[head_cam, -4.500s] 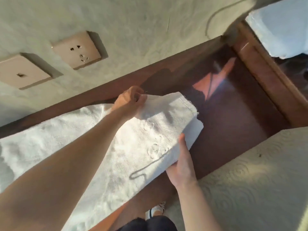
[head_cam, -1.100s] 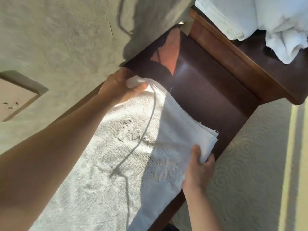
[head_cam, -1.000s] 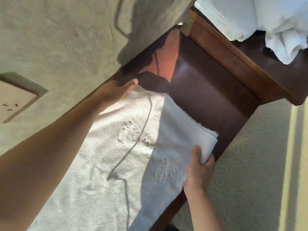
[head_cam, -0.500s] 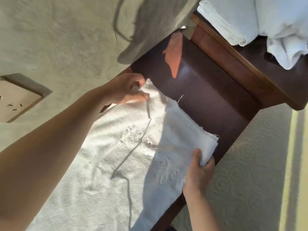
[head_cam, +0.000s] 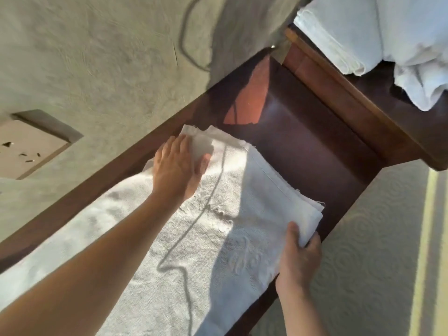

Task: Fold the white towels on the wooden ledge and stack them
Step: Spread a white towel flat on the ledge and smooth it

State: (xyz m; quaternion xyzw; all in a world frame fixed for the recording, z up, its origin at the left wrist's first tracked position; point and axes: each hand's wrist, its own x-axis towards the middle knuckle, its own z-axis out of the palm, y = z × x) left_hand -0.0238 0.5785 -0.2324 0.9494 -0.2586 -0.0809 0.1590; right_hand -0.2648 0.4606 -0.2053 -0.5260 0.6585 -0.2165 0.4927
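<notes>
Wall [head_cam: 109, 57]: textured, greenish; one beige socket plate [head_cam: 29, 146] set in it.
Wooden ledge [head_cam: 315, 154]: dark, polished, running along the wall; it carries the towel.
White towel [head_cam: 194, 238]: folded double, lying lengthwise on the ledge, layered edges toward its bare end. Raised woven lettering on top, not legible to me.
Side table [head_cam: 363, 112]: beyond the ledge's end, bearing more white towels [head_cam: 351, 32], some folded, one crumpled.
My left hand [head_cam: 178, 166]: fingers spread, palm pressed flat on the towel's far corner.
My right hand [head_cam: 299, 258]: pinching the near corner, thumb on top.
</notes>
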